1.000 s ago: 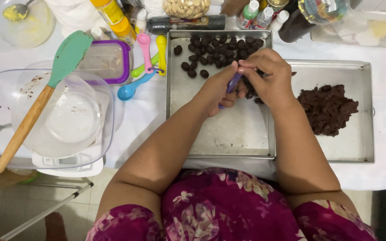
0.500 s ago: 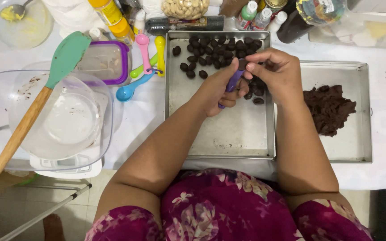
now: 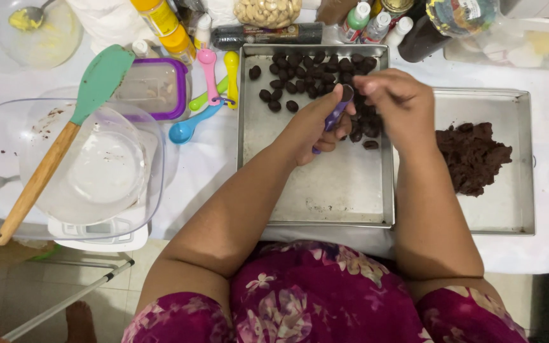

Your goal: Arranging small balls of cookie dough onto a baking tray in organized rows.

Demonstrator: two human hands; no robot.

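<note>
Purple spoon point(image 3: 337, 114) clasped in left hand point(image 3: 316, 127) over the square tray point(image 3: 316, 190), long axis slanting up toward right hand point(image 3: 401, 105); right fingertips pinched narrowly at its bowl, contents hidden. Dark dough balls point(image 3: 306, 73) just beyond, toward the desk's far edge.

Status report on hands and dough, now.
Left hand grips purple spoon. Right hand pinches at spoon tip. Dough balls fill tray's far end. Nothing blocking.

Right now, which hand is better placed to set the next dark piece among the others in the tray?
Probably the right hand: it hovers directly over the dark pieces, fingers pinched, while the left hand grips the purple spoon.
</note>
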